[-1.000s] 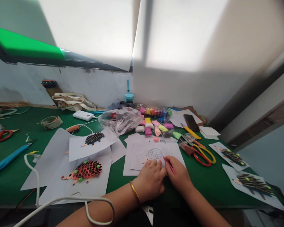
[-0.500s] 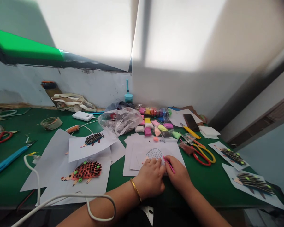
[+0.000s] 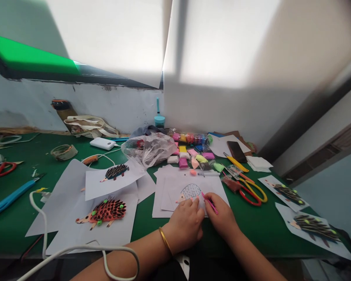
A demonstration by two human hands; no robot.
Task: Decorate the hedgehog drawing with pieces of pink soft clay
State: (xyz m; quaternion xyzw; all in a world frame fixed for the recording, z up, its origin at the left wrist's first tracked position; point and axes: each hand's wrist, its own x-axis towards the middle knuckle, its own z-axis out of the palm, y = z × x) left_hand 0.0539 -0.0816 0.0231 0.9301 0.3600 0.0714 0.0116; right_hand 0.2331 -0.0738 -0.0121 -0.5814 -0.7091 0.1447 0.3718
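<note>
My left hand (image 3: 187,220) lies palm down on the lower edge of a white sheet (image 3: 163,195), its fingers slightly bent and resting on the paper. Just beyond the fingertips is a hedgehog picture (image 3: 190,190), with an outlined, scale-patterned body, a peach-coloured face and small pink bits along its lower edge. My right hand (image 3: 220,214) is closed around a slim pink modelling tool (image 3: 213,207). The tool's tip points up at the right end of the hedgehog's body; whether it touches the paper I cannot tell.
Coloured clay packets (image 3: 183,162) and a clear plastic bag (image 3: 149,148) lie behind the sheet. To the right are scissors (image 3: 253,191), a yellow cutter (image 3: 236,163) and a phone (image 3: 236,151). Finished hedgehog pictures (image 3: 109,212) lie left and right. A white cable (image 3: 76,248) crosses the left front.
My left hand has drawn back slightly toward me, uncovering the hedgehog's face and pink bits. The right hand and pink tool have shifted very little.
</note>
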